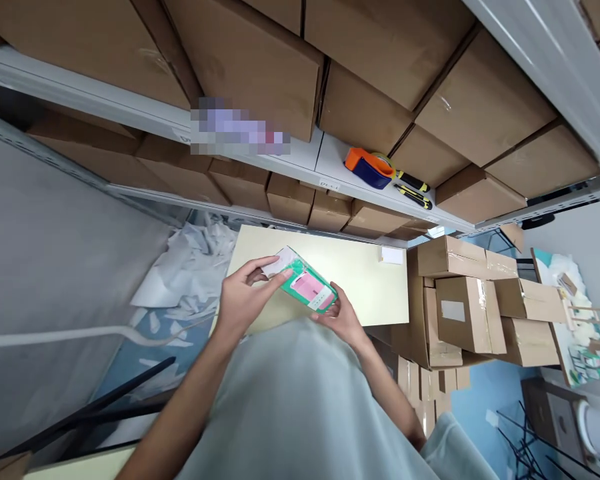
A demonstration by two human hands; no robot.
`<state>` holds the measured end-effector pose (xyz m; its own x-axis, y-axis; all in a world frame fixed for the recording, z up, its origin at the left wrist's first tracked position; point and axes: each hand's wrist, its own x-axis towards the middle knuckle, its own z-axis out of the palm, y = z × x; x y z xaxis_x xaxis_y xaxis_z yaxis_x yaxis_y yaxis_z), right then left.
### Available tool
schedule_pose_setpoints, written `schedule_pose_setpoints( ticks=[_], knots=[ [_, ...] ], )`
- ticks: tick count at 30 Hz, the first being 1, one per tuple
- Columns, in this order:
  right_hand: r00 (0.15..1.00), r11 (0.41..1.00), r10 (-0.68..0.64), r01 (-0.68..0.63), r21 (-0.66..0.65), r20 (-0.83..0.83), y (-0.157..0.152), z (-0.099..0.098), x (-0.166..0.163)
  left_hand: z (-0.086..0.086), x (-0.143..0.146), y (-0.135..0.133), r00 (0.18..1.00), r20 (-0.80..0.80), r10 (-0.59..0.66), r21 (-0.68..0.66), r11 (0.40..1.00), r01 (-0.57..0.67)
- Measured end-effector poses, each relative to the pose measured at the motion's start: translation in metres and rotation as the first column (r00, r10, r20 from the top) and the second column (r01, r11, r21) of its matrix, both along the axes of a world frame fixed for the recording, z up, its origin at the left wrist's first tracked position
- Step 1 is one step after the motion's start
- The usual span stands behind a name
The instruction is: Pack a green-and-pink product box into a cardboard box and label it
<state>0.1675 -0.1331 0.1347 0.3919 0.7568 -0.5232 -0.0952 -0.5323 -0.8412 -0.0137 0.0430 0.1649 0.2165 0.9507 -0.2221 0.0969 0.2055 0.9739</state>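
A small flat green package (307, 285) with a pink picture on its face is held tilted over the pale tabletop (375, 293). Its wrapping looks shiny, and the upper left end is whitish. My left hand (247, 290) grips that end between thumb and fingers. At the lower right end, my right hand (341, 315) holds the package from below and the side, with some fingertips hidden behind it. A small white block, perhaps a paper pad (391, 255), lies at the table's far right corner.
Shelves of cardboard boxes (370, 100) rise in front. An orange and blue tape dispenser (370, 168) and yellow-black box cutters (413, 196) lie on the shelf edge. Stacked cartons (470, 313) stand right of the table; crumpled white paper (180, 263) covers the floor at left.
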Motion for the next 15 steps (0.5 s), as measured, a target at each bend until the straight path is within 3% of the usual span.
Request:
schedule_pose_setpoints(
  ticks=[2, 6, 9, 15],
  knots=[
    [0.969, 0.999, 0.023, -0.01, -0.053, 0.247, -0.002, -0.001, -0.017, -0.003, 0.001, 0.008, 1.0, 0.001, -0.016, -0.015, 1.0, 0.016],
    [0.768, 0.985, 0.11, -0.002, -0.17, 0.63, -0.004, 0.001, -0.037, -0.009, 0.003, 0.017, 0.999, 0.039, -0.03, -0.017, 0.999, 0.031],
    [0.687, 0.98, 0.137, 0.009, -0.197, 0.714, -0.003, 0.003, -0.039, -0.012, 0.003, 0.017, 0.996, 0.048, -0.077, -0.042, 0.996, 0.079],
    [0.705, 0.992, 0.03, 0.068, -0.11, 0.709, -0.003, 0.005, -0.036, -0.009, -0.003, 0.011, 0.981, 0.035, -0.19, 0.082, 0.979, 0.186]
  ],
)
